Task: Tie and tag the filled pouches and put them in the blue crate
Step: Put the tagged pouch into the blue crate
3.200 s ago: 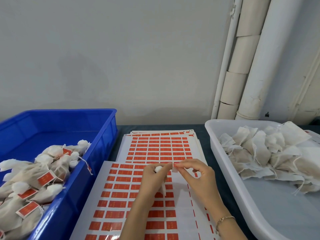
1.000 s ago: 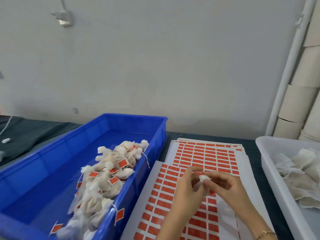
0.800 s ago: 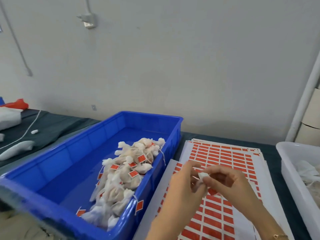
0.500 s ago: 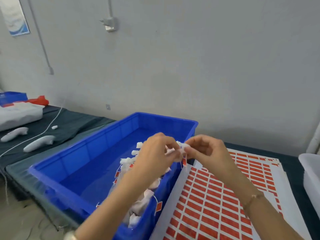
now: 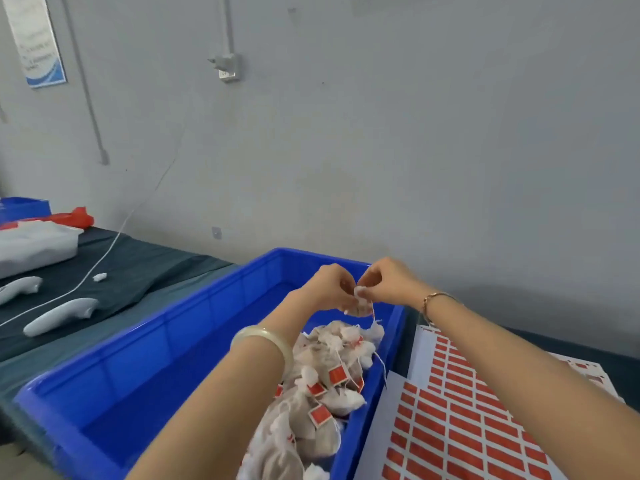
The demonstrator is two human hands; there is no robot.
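Both my hands are raised over the far right end of the blue crate (image 5: pixel 194 327). My left hand (image 5: pixel 330 287) and my right hand (image 5: pixel 389 284) together pinch the gathered white top of a small filled pouch (image 5: pixel 360 301), which hangs below my fingers with a thin string trailing down. Under it, along the crate's right side, lies a pile of tied pouches with red tags (image 5: pixel 325 382).
Sheets of red labels (image 5: pixel 467 417) lie on the dark table right of the crate. On the table at far left are two white handle-shaped objects (image 5: pixel 59 317), a white cord, a white tray (image 5: pixel 34 245) and a red bag. A grey wall stands close behind.
My hands carried the pouch from over the label sheets leftward and up to above the blue crate. The view swung left, and the white tub of untied pouches left the frame.
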